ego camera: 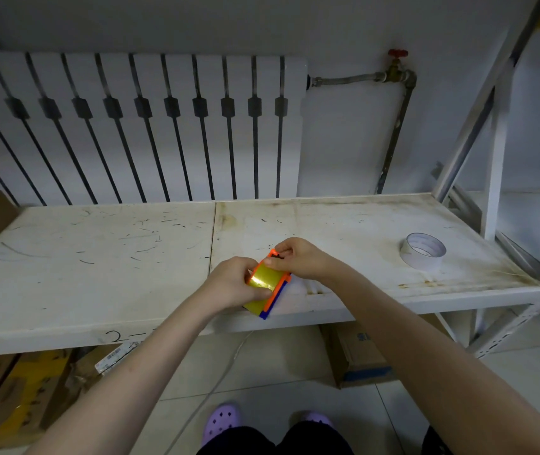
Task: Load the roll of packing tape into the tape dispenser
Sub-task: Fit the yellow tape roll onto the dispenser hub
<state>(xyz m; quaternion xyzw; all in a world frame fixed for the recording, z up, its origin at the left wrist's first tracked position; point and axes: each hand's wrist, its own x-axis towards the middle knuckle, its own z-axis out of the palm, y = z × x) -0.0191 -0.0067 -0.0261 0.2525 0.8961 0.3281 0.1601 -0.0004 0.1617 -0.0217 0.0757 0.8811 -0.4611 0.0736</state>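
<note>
A yellowish roll of packing tape (266, 280) sits inside an orange and blue tape dispenser (278, 292), held just above the front edge of a white shelf (97, 257). My left hand (234, 284) grips the roll and the dispenser's left side. At the dispenser's far orange end, my right hand (298, 259) pinches with thumb and fingers. Whether it holds the tape's loose end or the dispenser's frame I cannot tell. My hands hide much of the dispenser.
A second, white roll of tape (422, 251) lies on the shelf's right side. A radiator (130, 126) and a pipe with a red valve (397, 54) stand behind. Cardboard boxes (357, 356) sit on the floor below. A shelf upright (495, 178) rises at right.
</note>
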